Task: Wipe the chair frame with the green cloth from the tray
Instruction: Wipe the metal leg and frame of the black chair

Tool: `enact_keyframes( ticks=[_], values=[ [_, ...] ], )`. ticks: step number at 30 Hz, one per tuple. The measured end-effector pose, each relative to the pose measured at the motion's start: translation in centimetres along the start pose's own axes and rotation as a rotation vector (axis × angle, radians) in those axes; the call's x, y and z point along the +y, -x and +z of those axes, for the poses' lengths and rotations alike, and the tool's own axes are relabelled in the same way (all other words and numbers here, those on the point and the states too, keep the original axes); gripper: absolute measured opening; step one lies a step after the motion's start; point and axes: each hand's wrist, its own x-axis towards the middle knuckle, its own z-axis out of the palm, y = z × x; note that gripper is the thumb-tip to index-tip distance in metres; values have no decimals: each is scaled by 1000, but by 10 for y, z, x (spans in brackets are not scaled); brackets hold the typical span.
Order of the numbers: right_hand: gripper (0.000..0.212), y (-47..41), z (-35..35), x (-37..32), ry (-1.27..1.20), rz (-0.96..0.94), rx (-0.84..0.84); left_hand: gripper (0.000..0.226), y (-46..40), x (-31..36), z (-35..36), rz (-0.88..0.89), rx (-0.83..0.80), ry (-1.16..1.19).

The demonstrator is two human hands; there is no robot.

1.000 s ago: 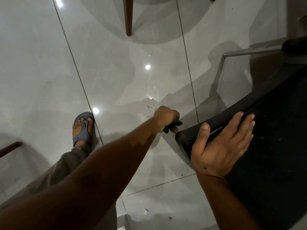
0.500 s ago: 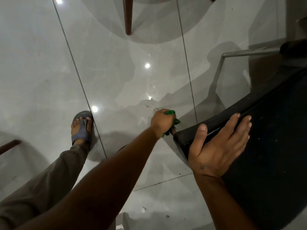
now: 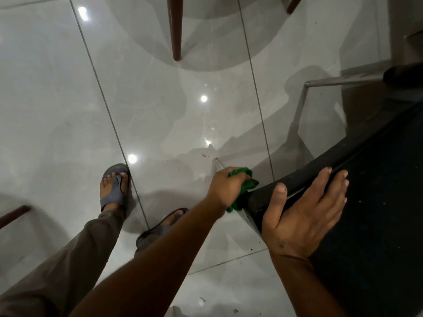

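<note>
Green cloth point(image 3: 242, 182) is bunched in my left hand point(image 3: 225, 186), which is clenched around it and around the thin metal chair leg point(image 3: 217, 164) just below the corner of the seat. Part of the cloth pokes out past my knuckles and another scrap hangs under my wrist, touching the dark seat edge. Above my fist the leg shows as a short pale rod running down to the floor point(image 3: 68, 110) — its lower end sits among a few dark specks on the glossy tile.

My right hand point(image 3: 304, 211) lies flat and spread on the black chair seat point(image 3: 377, 202), palm down, thumb hooked over the near corner and fingers resting across the raised rim. It grips nothing; it only presses on the seat. The seat fills the right side of my view, tilted, with its curved rim running up toward the far right. Beyond it another part of the chair frame point(image 3: 343, 82) shows as a bent grey metal bar above the floor.

Below my arms I see both my feet in grey-blue sandals point(image 3: 115, 191) and a trouser leg point(image 3: 68, 259). A brown wooden furniture leg point(image 3: 175, 28) stands at the top of the view — a second one cuts in at the left edge point(image 3: 13, 216)
</note>
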Motion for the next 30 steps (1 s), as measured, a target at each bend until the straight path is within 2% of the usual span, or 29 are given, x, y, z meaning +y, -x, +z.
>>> enact_keyframes(
  ticks=[3,5,7,11,15,18,23,25,26,30],
  values=[
    [83,0,0,3,10,-3,-4,3,-60,-3,-7,-74,86,-78],
    [82,1,-1,4,-4,-4,3,3,-85,-7,-15,-145,150,-61],
    [82,1,0,3,-10,-3,6,8,-92,-14,-18,-186,149,-6],
    [83,0,-1,2,4,0,7,26,-55,-21,-4,-154,128,285],
    [84,0,-3,2,0,3,-11,35,25,-30,-2,23,-8,372],
    [84,0,-2,2,-8,8,-12,33,27,-27,-5,73,-56,322],
    [83,0,-2,2,-1,-1,0,22,-67,-22,-9,-128,153,223],
    [83,0,-2,1,-4,5,0,32,-91,-27,-15,-215,155,229],
    [83,0,-2,1,-1,8,-2,27,-95,-28,-16,-235,143,223],
    [83,-1,-2,1,5,10,-18,33,-53,-22,-2,-118,135,158]
  ],
)
